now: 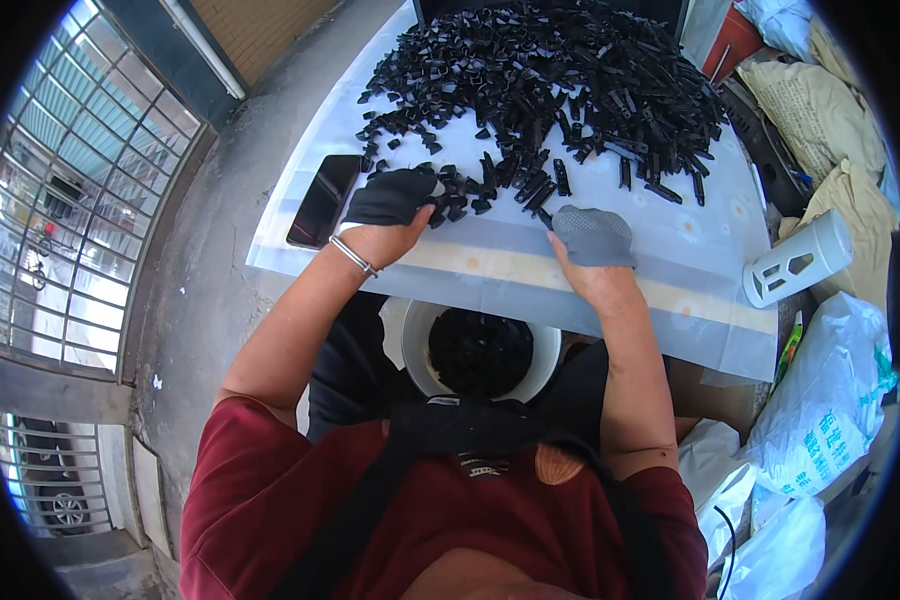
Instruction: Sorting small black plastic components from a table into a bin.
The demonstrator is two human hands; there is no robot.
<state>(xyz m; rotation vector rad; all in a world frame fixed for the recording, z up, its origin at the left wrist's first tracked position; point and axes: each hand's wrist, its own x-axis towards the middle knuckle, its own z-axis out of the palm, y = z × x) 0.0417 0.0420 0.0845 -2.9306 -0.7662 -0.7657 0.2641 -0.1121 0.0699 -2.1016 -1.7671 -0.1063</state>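
Note:
My left hand (392, 208), in a dark glove with bare fingertips, is closed at the near left edge of a pile of black plastic parts. Short curved black pieces (457, 205) lie right at its fingertips; whether one is pinched there is hidden. My right hand (592, 240), in a grey dotted glove, pinches a slim black plastic clip (543, 217) between thumb and fingers. Other long black clips (536, 190) lie just beyond it. The large heap of parts (540, 80) covers the far side of the table, short pieces mostly left, long ones mostly right.
A black phone (326, 200) lies on the table's left side. The table has a pale flowered cover (670, 250). Below its front edge, a white bucket (415, 350) holds black parts between my knees. A white plastic holder (798, 258) sits at the right edge, beside bags (820, 410).

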